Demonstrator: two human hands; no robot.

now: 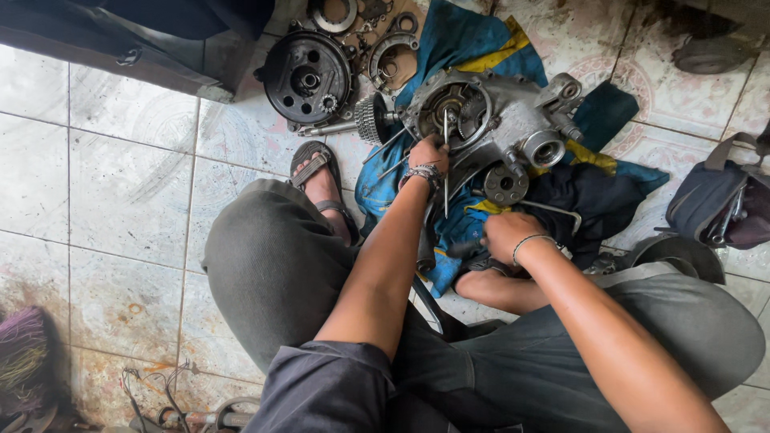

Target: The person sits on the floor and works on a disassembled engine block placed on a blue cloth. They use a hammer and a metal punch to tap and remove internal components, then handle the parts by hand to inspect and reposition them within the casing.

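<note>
1. Gripping a thin metal rod (pixel 446 164), the left hand (pixel 427 154) has its fingers curled tight around the rod's upper part, right at the rim of the grey engine casing (pixel 501 120).
2. Closed into a loose fist, the right hand (pixel 505 234) rests on the blue and yellow cloth (pixel 457 48); what it pinches, if anything, cannot be made out.
3. The casing lies on that cloth, on the tiled floor (pixel 128 192), just ahead of both hands.
4. A bent metal bar (pixel 557 210) lies beside the right hand.
5. A black round cover (pixel 306 78) and a ring-shaped part (pixel 391 58) lie left of the casing.
6. A sandalled foot (pixel 321 188) sits near the left forearm; a dark bag (pixel 718 204) lies far right.
</note>
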